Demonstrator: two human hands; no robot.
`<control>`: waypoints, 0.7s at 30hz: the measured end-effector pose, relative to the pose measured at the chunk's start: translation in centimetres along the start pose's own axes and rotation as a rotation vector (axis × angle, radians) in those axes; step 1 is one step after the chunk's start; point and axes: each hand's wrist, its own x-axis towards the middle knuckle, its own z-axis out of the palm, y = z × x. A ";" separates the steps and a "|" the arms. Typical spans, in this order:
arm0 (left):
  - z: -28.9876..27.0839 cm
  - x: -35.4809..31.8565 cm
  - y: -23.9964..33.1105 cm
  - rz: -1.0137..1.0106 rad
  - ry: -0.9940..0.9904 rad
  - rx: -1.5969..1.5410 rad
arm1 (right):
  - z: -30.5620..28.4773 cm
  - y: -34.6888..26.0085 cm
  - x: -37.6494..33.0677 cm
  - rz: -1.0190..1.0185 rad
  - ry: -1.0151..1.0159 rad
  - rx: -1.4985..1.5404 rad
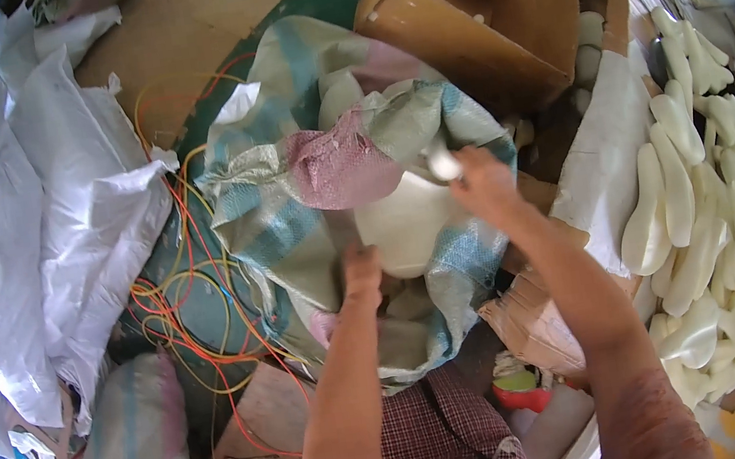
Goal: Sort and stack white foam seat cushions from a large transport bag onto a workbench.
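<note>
In front of me a woven plastic sack [277,229], striped pale green, blue and pink, gapes wide with its rim folded over. A large smooth cream-coloured moulded piece [405,224] lies in its mouth. My left hand [362,273] reaches into the sack at the left edge of that piece; its fingers are blurred and mostly hidden. My right hand [482,182] is closed at the right side of the opening, around a white rounded piece [443,164] whose end sticks out beyond the fingers. More pale shapes show deeper in the sack.
At the right lies a heap of cream-coloured moulded pieces [706,207] behind a pale board. A cardboard box [488,21] stands beyond the sack. Orange and yellow cords [195,284] tangle on the left, near white sacks [84,205] and another striped sack [129,446].
</note>
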 end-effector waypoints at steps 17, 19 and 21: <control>0.7 3.6 6.1 0.711 -0.182 1.230 | -1.5 -0.1 1.9 -0.083 -0.216 -0.234; 1.8 3.0 7.5 0.479 -0.318 1.240 | 1.5 3.2 2.8 -0.143 -0.239 -0.358; 0.8 2.3 7.5 0.315 -0.302 1.186 | 4.5 6.3 2.7 -0.230 -0.283 -0.301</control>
